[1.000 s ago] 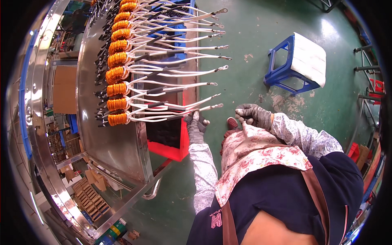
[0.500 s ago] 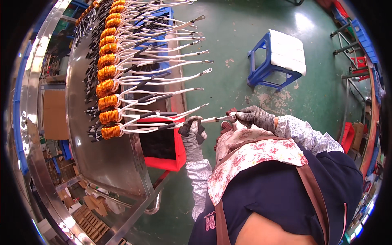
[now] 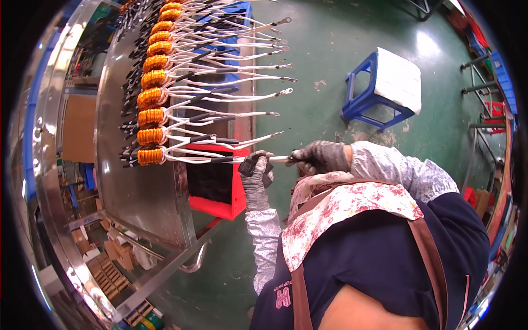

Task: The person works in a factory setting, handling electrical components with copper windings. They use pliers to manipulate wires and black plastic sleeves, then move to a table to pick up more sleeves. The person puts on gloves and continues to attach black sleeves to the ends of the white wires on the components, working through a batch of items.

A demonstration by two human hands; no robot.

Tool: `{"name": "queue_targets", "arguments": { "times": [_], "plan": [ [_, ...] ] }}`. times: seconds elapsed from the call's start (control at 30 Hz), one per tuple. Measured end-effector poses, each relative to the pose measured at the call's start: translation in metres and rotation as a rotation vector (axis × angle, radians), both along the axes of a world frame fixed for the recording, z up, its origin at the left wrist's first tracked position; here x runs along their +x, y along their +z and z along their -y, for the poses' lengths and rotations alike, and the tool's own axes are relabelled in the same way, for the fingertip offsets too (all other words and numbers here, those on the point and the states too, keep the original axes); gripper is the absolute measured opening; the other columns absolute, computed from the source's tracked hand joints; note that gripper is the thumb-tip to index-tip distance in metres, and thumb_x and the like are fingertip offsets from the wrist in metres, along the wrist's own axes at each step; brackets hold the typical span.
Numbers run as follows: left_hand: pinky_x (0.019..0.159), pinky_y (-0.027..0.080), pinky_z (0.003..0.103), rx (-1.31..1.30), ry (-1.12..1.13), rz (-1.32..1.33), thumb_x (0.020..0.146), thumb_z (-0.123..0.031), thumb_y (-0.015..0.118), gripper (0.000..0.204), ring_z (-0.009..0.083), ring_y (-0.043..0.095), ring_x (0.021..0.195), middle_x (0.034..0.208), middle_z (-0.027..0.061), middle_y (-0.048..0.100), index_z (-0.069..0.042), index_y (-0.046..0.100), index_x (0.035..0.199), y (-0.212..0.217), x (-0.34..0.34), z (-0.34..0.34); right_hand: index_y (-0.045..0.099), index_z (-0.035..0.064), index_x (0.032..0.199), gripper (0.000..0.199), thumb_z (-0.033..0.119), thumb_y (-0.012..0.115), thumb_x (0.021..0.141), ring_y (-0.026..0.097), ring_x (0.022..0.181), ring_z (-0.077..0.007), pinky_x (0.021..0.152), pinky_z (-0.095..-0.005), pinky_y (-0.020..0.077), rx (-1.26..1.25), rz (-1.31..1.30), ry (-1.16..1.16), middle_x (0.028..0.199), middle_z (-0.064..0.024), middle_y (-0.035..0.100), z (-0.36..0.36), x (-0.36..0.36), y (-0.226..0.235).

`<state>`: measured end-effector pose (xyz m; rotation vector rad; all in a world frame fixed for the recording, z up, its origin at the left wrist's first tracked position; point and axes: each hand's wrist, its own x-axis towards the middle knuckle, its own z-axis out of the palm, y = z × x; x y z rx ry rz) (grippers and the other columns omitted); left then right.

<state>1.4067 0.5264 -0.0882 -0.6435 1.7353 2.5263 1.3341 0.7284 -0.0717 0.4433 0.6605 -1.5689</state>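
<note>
My left hand (image 3: 256, 184), in a grey glove, is closed around a white cable (image 3: 279, 159) and also keeps several short black sleeves (image 3: 248, 166) in its grip. My right hand (image 3: 324, 156), gloved too, pinches the far end of that cable, where a dark piece shows at the fingertips; the cable's lug is hidden. The cable leads left to the nearest coil (image 3: 150, 156), wound in orange wire. Further orange coils (image 3: 151, 99) stand in a row behind it, their white leads with black sleeves and metal lugs (image 3: 286, 91) reaching out to the right.
The coils sit on a metal bench (image 3: 140, 203). Beside it, below the leads, is a red bin (image 3: 237, 198) with dark contents, and a blue bin (image 3: 242, 11) is farther back. A blue stool (image 3: 357, 110) with a white top stands on the green floor.
My right hand has shifted left along the cable, and its fingers now cover the lug that showed before. My left hand still grips the cable and sleeves. The whole view has shifted slightly.
</note>
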Motion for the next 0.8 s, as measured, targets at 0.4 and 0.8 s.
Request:
{"name": "queue_targets", "arguments": {
  "times": [0.4,0.8],
  "plan": [
    [0.041,0.039,0.023,0.108,0.115,-0.042,0.083,-0.012,0.059,0.016,0.0085,0.047,0.051,0.081,0.0109,0.062,-0.006,0.056,0.099,0.0,0.002,-0.014,0.052,0.002,0.084,0.028,0.028,0.044,0.092,0.031,0.038,-0.002,0.031,-0.0164,0.0247,-0.314,0.477,0.153,0.053,0.0062,0.04,-0.001,-0.013,-0.007],
    [0.041,0.038,0.022,0.074,0.119,-0.016,0.084,-0.014,0.058,0.016,0.0082,0.044,0.049,0.075,0.0073,0.059,-0.007,0.056,0.098,0.001,-0.002,-0.014,0.054,0.0028,0.091,0.027,0.029,0.05,0.087,0.052,0.053,-0.0181,0.048,-0.0333,0.0429,0.273,-1.445,0.21,0.061,-0.0038,0.051,0.007,-0.008,0.004]
  ]
}}
